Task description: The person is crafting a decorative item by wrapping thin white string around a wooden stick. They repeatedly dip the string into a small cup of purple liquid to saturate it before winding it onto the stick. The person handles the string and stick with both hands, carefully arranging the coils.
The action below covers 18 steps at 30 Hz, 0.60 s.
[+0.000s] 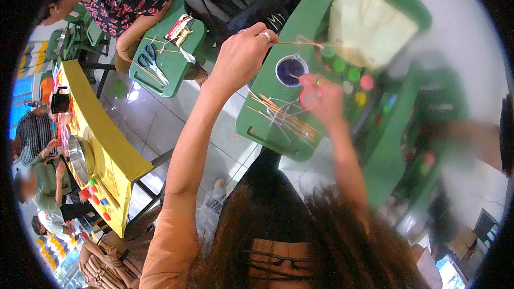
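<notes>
My left hand (245, 54), with rings on it, holds a thin wooden stick (297, 43) level above the green desk top (309, 12); a loop of string hangs about the stick. My right hand (323, 96) grips a short thin stick whose tip reaches into a white-rimmed cup of dark liquid or wax (291, 71). A round red thing shows partly behind that hand. Below the cup lies a bundle of wooden sticks (277, 110) with white strings tangled over it.
A cream sheet or cloth (365, 26) lies at the desk's far right, near coloured round pieces (353, 74). On another green desk top (176, 74) are scissors (151, 63), sticks and a wrapper, beside a seated person. A yellow table (132, 164) with a metal bowl (80, 158) stands left, people around it.
</notes>
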{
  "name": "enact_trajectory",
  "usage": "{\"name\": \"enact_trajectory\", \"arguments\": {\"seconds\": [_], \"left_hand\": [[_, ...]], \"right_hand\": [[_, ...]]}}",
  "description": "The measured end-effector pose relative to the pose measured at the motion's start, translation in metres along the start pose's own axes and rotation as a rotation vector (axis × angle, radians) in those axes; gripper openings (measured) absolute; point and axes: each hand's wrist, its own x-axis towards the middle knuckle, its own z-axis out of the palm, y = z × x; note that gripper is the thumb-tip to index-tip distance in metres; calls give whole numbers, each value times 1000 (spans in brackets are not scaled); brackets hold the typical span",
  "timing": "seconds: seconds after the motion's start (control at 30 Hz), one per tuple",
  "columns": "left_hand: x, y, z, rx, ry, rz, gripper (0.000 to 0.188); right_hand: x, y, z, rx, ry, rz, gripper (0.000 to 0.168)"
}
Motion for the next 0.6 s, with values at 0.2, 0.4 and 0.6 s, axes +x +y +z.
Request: {"name": "enact_trajectory", "arguments": {"seconds": [0.2, 0.4, 0.6], "left_hand": [[-7, -1, 4, -33, -46, -29, 8], [-19, -5, 9, -27, -46, -23, 8], [-22, -5, 3, -42, -44, -46, 9]], "right_hand": [[1, 2, -1, -74, 107, 48, 9], [-7, -8, 4, -29, 97, 86, 8], [-9, -18, 12, -33, 57, 59, 7]]}}
